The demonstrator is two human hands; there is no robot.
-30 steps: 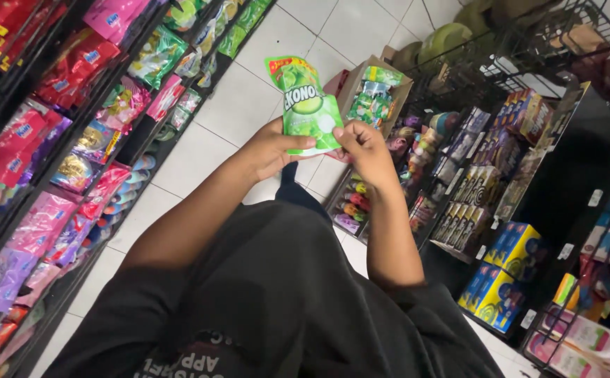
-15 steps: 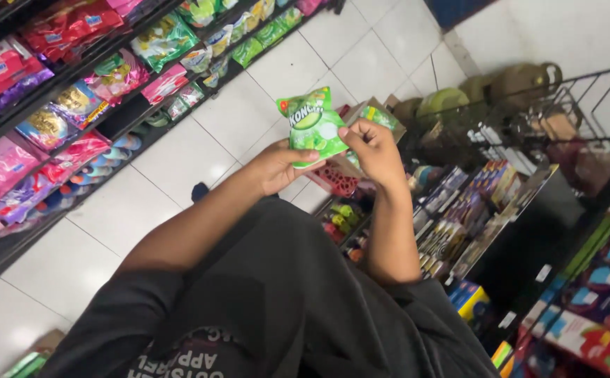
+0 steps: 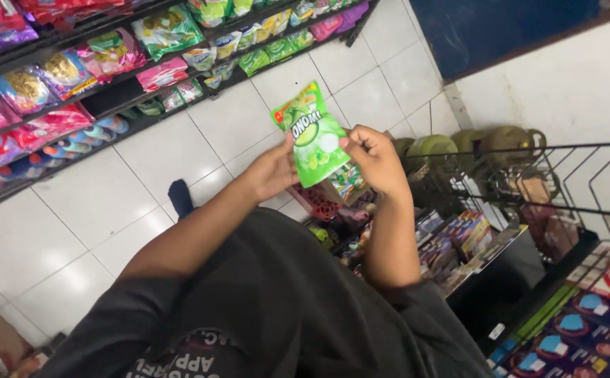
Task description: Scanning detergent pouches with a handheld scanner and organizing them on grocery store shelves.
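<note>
Between both hands: a green snack bag [image 3: 312,136] is held up in mid-air above the white tiled floor [image 3: 109,210], near the middle of the view, tilted with its top toward the far left.
Left hand: the left hand [image 3: 273,168] grips the bag's left edge, thumb on the front and fingers closed behind it.
Right hand: the right hand [image 3: 375,161] pinches the bag's right edge, fingers curled together on the foil.
Change: against the views from a second ago, the bag sits a little more upright and squarely faced to the camera, both hands keeping their hold; the head has turned, so the far-left shelves have slid away and the blue wall has come in. I judge the bag is being looked over, not yet put anywhere.
Below the bag: an open carton of small packets [image 3: 347,183] sits just under the right hand, next to a red basket [image 3: 317,203].
Left and far: shelves of snack bags [image 3: 109,63] in pink, purple and green run along the aisle, well apart from the hands.
Right: a black wire rack [image 3: 571,189] stands near, with boxed goods [image 3: 459,238] on a low display beside it; olive-green gas cylinders [image 3: 459,147] lie behind the wire.
Far right: a blue wall panel [image 3: 515,28] meets a white wall.
In the way: nothing lies between the hands and the bag; the crowded display and wire rack leave little room to the right.
</note>
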